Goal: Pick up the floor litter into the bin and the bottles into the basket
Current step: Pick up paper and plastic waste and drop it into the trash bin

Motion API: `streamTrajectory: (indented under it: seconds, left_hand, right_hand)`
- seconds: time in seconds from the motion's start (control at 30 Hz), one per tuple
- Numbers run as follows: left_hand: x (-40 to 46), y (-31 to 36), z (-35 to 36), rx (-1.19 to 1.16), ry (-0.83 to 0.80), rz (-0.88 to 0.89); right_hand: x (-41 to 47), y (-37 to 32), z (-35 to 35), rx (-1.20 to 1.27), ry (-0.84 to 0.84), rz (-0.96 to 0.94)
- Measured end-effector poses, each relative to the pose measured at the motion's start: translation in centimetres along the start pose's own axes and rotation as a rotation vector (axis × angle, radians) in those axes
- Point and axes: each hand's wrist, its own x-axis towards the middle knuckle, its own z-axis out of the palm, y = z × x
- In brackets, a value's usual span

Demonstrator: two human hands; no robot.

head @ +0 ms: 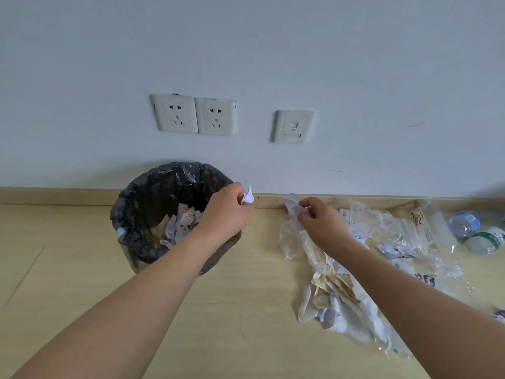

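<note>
A round bin [131, 214] lined with a black bag stands against the wall, with several paper scraps inside. My left hand [226, 212] hovers over its right rim and pinches a small crumpled white paper [248, 197]. My right hand [319, 222] grips a crumpled white paper with clear plastic wrap [292, 206] at the top of a litter pile [336, 296] of plastic film and paper on the floor. Two clear plastic bottles [464, 221] [487, 239] lie on their sides at the far right. No basket is in view.
A wooden skirting board [54, 195] runs along the white wall, which carries two sockets [194, 114] and a data outlet [293, 127]. More plastic wrappers [426, 228] and paper scraps [393, 250] are strewn right of the pile. Bare wood floor [68, 269] lies left of the bin.
</note>
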Motion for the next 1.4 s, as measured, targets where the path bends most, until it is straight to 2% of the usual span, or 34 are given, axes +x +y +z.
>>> streamTrajectory:
  seconds: [0.07, 0.17, 0.27, 0.37, 0.5, 0.57, 0.63, 0.73, 0.87, 1.0, 1.2, 1.4]
  left_hand:
    - [0.0, -0.7, -3.4, 0.117, 0.092, 0.037]
    - [-0.2, -3.5, -7.9, 0.265, 0.183, -0.036]
    - [-0.7, -6.3, -10.4, 0.418, 0.116, -0.152]
    - [-0.9, -7.4, -11.3, 0.417, 0.073, -0.214]
    - [-1.1, -5.6, -10.5, 0.373, 0.244, -0.121]
    - [-1.3, -4.0, -8.7, 0.352, 0.265, -0.011]
    - [-1.2, -2.4, -5.9, 0.346, 0.207, 0.135]
    - [-0.8, 0.5, 0.1, 0.374, -0.014, 0.281]
    - [-1.5, 2.3, 8.7, 0.385, -0.456, 0.17]
    - [-2.7, 2.2, 15.6, 0.478, -0.754, 0.139]
    - [-4.1, -1.3, 22.1, 0.649, -0.857, 0.034]
    - [-5.1, -4.2, 23.1, 0.687, -0.796, 0.061]
  right_hand:
    - [1.0, -3.6, 0.7, 0.053, 0.002, -0.066]
    - [2.2, -9.1, 3.1, 0.032, -0.027, -0.18]
    - [2.6, -13.0, 6.5, -0.057, -0.187, -0.241]
    - [2.8, -14.3, 9.9, -0.28, -0.326, -0.277]
    - [2.6, -12.7, 10.4, -0.203, -0.223, -0.262]
    - [2.1, -9.8, 9.0, -0.163, -0.153, -0.221]
    - [1.3, -5.5, 7.2, -0.189, -0.092, -0.16]
    - [-0.5, 2.4, 3.6, -0.255, 0.001, 0.0]
    - [-4.7, 11.6, 0.0, -0.34, 0.029, 0.225]
    - [-8.0, 17.1, -0.5, -0.372, -0.02, 0.345]
    - [-9.0, 19.4, 2.2, -0.474, -0.159, 0.313]
    - [-8.1, 19.9, 5.3, -0.519, -0.3, 0.367]
